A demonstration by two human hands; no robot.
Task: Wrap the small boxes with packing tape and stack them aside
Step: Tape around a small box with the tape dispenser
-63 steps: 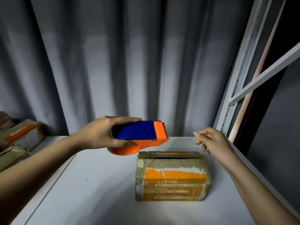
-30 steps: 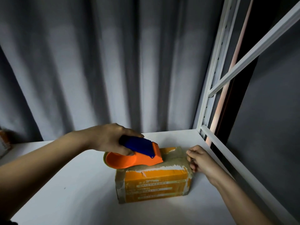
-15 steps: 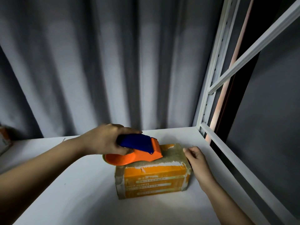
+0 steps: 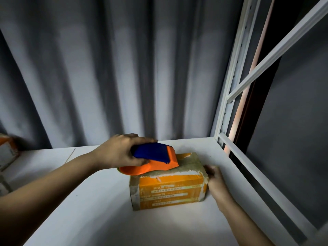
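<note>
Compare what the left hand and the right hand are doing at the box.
The left hand grips the tape dispenser on top of the box; the right hand holds no tool. The left hand is above the box; the right hand presses against its right end. Both are bare and working on the same box.

A single head-worn wide-angle camera looks forward and down from close above the white counter [image 4: 88, 219], facing a grey curtain [image 4: 124, 68], with a white rack frame [image 4: 229, 107] at its right edge.
</note>
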